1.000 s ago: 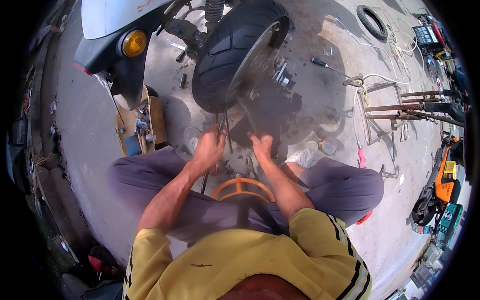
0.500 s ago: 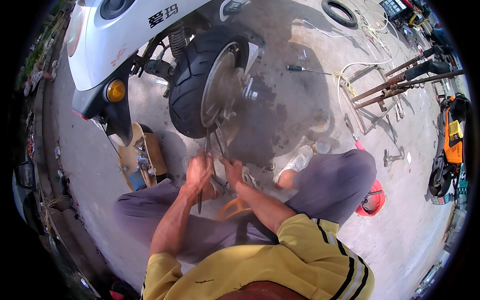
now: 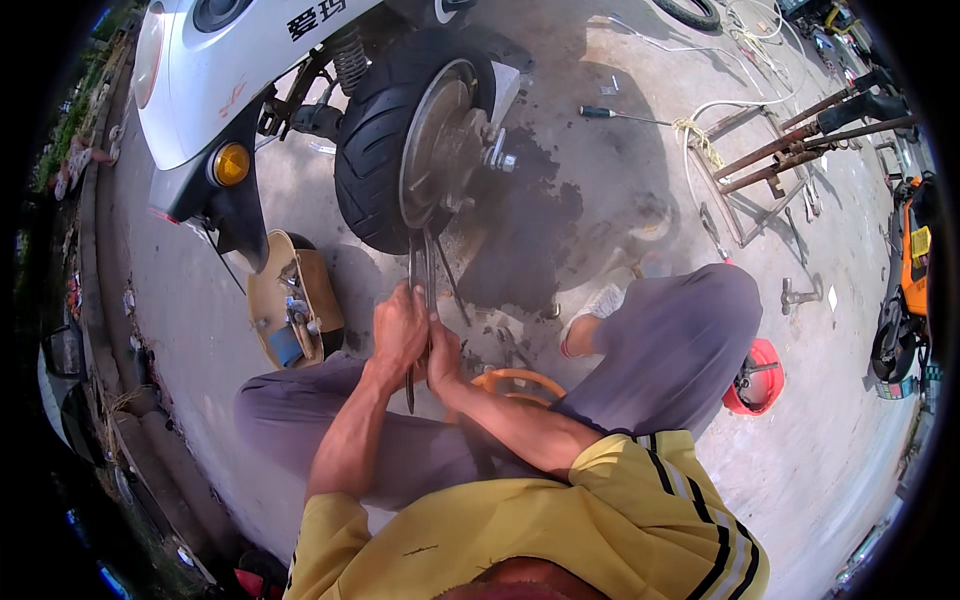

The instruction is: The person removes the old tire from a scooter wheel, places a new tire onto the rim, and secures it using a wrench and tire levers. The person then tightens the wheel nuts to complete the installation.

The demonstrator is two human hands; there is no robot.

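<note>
The scooter's black tyre [image 3: 372,160] sits around a metal wheel hub [image 3: 432,165], with a threaded axle end [image 3: 506,162] sticking out to the right. My left hand [image 3: 397,325] is closed around a long metal tyre lever [image 3: 412,262] whose upper end meets the lower rim. Close beside it, my right hand [image 3: 443,352] grips a second tyre lever [image 3: 431,270], also up against the rim. A third thin lever [image 3: 452,285] slants down to the right from the wheel, untouched by either hand. The fingertips are partly hidden.
Left of the wheel stands a tan container [image 3: 262,300] of tools. A red bowl [image 3: 768,385], a hammer [image 3: 798,295], a screwdriver [image 3: 600,112] and a metal frame [image 3: 730,205] lie to the right. Between my legs is an orange ring-shaped piece [image 3: 525,380].
My right hand has moved down and closer to my left, bringing its lever nearly parallel to the other. The third lever now stands apart on the right. The view has shifted slightly.
</note>
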